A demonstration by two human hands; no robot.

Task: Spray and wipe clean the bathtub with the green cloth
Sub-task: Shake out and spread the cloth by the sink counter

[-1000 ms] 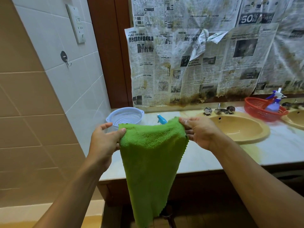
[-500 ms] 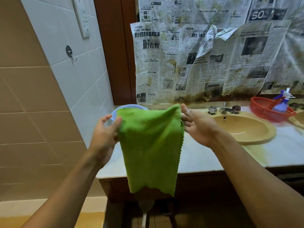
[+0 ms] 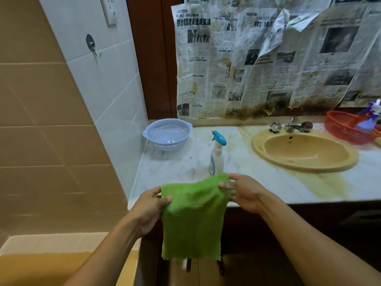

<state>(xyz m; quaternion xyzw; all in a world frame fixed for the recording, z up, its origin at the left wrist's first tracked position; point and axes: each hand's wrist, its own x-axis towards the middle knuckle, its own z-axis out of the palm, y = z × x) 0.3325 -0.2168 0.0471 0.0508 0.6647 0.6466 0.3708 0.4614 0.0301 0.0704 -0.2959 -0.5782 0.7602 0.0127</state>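
Note:
The green cloth (image 3: 192, 215) hangs folded in front of the counter's front edge. My left hand (image 3: 150, 207) pinches its upper left corner and my right hand (image 3: 241, 193) pinches its upper right corner. A white spray bottle (image 3: 216, 155) with a blue trigger head stands on the marble counter (image 3: 175, 168) just behind the cloth, touched by neither hand. The yellow bathtub (image 3: 47, 267) shows at the bottom left, its rim partly behind my left forearm.
A pale blue colander (image 3: 168, 134) sits at the counter's back left. A yellow sink (image 3: 305, 150) with taps lies to the right, and a red basket (image 3: 348, 126) holding a purple spray bottle (image 3: 369, 118) at the far right. Stained newspaper covers the wall behind.
Both hands have lowered the cloth from in front of the newspaper to the counter's edge. The view has tilted down, so the spray bottle and the bathtub now show.

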